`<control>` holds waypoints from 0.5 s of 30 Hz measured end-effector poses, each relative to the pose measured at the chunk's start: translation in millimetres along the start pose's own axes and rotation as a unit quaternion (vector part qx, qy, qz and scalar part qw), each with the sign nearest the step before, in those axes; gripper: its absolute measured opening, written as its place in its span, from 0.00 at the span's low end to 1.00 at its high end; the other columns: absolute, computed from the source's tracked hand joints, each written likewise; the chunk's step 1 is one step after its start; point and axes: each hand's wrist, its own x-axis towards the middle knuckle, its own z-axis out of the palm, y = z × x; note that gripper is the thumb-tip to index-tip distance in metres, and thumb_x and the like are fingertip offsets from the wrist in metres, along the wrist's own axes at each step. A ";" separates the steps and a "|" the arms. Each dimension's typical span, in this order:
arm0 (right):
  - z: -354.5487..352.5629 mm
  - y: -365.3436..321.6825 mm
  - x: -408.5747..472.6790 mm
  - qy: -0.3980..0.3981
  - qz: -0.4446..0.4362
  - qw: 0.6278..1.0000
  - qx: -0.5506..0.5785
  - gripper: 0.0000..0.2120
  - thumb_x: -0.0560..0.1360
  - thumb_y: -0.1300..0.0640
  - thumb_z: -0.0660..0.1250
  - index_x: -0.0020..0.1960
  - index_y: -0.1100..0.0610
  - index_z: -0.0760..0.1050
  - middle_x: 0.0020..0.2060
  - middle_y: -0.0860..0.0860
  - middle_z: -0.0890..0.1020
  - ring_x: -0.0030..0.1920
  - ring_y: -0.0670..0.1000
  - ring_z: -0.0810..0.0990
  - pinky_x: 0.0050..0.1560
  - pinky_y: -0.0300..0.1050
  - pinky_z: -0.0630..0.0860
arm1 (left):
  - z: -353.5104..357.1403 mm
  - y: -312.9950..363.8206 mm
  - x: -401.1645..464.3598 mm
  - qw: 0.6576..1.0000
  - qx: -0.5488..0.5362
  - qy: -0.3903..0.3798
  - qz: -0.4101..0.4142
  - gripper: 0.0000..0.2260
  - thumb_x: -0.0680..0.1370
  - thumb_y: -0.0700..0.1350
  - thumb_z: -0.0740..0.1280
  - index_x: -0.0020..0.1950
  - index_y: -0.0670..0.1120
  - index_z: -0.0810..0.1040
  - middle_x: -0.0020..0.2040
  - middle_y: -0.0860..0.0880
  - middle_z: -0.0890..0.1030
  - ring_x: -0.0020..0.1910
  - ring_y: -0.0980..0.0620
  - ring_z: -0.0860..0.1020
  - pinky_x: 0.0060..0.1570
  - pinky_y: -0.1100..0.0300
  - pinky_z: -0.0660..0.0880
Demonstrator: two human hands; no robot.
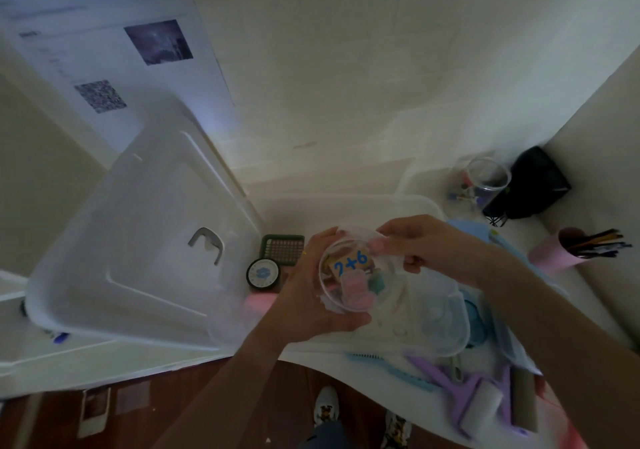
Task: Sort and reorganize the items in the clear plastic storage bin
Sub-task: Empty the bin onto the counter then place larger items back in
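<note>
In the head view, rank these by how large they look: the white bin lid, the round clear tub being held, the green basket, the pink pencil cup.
1. white bin lid, clearly largest.
2. round clear tub.
3. pink pencil cup and green basket: look alike, and the basket is partly hidden, so unranked.

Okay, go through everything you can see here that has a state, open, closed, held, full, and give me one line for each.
Small clear tub: held over the bin, holding a block marked 7+6 and pink pieces.
Left hand: grips the tub from below.
Right hand: pinches the tub's rim.
Storage bin: open, items inside.
Bin lid: off, lying to the left.
Clear jar: uncapped, small items inside.
Pink cup: holds pencils.
</note>
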 end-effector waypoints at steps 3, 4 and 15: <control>-1.0 1.4 0.1 0.018 -0.025 0.999 -0.010 0.30 0.61 0.43 0.82 0.60 0.51 0.81 0.48 0.51 0.85 0.39 0.48 0.78 0.37 0.45 0.73 | -0.1 0.1 0.5 1.000 -0.003 0.013 -0.002 0.51 0.58 0.33 0.85 0.75 0.38 0.61 0.72 0.44 0.69 0.70 0.42 0.73 0.64 0.40 0.75; -1.5 1.3 -1.2 0.024 -0.034 0.999 -0.007 0.36 0.59 0.44 0.82 0.64 0.51 0.78 0.51 0.49 0.84 0.39 0.46 0.79 0.40 0.44 0.75 | -0.7 -0.2 1.4 1.000 -0.005 0.016 -0.003 0.51 0.58 0.35 0.86 0.75 0.42 0.62 0.72 0.42 0.68 0.70 0.41 0.72 0.63 0.39 0.75; 3.7 -13.5 -7.5 0.001 -0.179 0.916 -0.358 0.48 0.56 0.38 0.83 0.71 0.46 0.66 0.61 0.41 0.69 0.53 0.34 0.71 0.49 0.30 0.70 | 0.3 10.3 9.9 0.996 -0.076 0.012 -0.034 0.46 0.60 0.28 0.82 0.70 0.44 0.60 0.64 0.51 0.75 0.60 0.52 0.80 0.52 0.59 0.79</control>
